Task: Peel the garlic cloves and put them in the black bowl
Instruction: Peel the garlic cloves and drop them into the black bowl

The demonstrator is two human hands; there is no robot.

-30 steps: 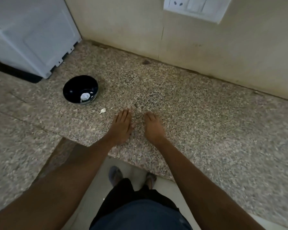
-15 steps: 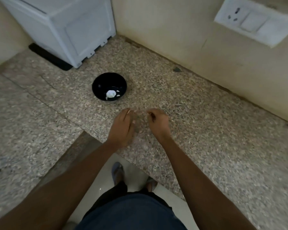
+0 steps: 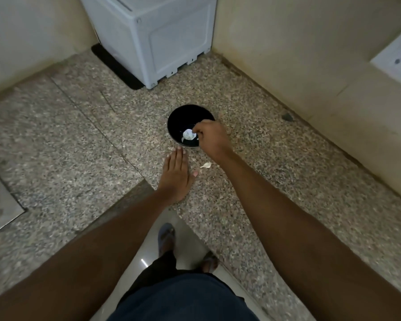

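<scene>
Since the earlier frame, both hands have left their side-by-side position on the counter [image 3: 287, 181]: the right hand [image 3: 210, 137] now reaches over the near right rim of the bowl [image 3: 178, 119], and the left hand [image 3: 175, 176] lies flat on the counter, nearer the person than the bowl.

Right hand: fingers curled downward, fingertips bunched above the bowl interior. Whether they pinch anything cannot be determined; the fingertips are turned away from the camera.

Left hand: fingers straight and together, thumb spread, palm down, holding nothing.

Bowl contents: one pale garlic piece [image 3: 189, 135] on the bowl floor, directly beside the right fingertips, with smaller pale flecks around it. Contact between fingertips and piece cannot be confirmed.

One loose clove [image 3: 206, 165] lies on the counter between the two hands, just right of the left thumb and beneath the right wrist, apart from the bowl.

Beyond the bowl, away from both hands, a white appliance [image 3: 162, 38] stands in the corner on a black mat [image 3: 116, 66]. A socket plate [image 3: 396, 59] sits on the wall far right of the right hand. A steel sink edge [image 3: 0, 205] appears far left of the left hand.
</scene>
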